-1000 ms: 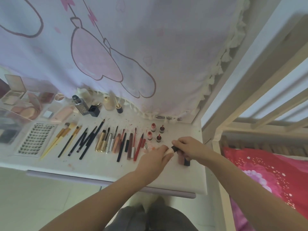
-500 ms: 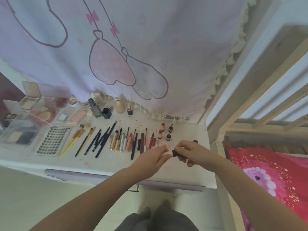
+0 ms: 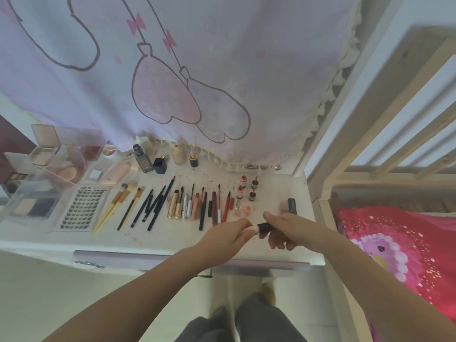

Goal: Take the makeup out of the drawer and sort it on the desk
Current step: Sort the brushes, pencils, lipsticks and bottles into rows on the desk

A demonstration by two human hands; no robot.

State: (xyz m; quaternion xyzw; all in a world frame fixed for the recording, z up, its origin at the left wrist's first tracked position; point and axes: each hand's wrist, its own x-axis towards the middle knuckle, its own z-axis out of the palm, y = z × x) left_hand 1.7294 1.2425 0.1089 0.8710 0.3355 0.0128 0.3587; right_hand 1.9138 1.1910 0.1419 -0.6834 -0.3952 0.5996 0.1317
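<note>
From my feed, both forearms come in bare from the near edge, with no sleeve, watch or ring that I can make out on either. The left hand [image 3: 228, 234] and right hand [image 3: 292, 230] are uncovered too, fingers slim with short nails as far as the blur lets me judge. At the near edge, between the arms, I see dark grey trousers [image 3: 246, 322], loose-looking cloth with soft folds over both legs. Footwear is too smeared to tell.

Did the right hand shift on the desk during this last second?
Yes. The right hand drew back toward the near edge of the desk, uncovering the dark blue tube it overlapped before.
</note>
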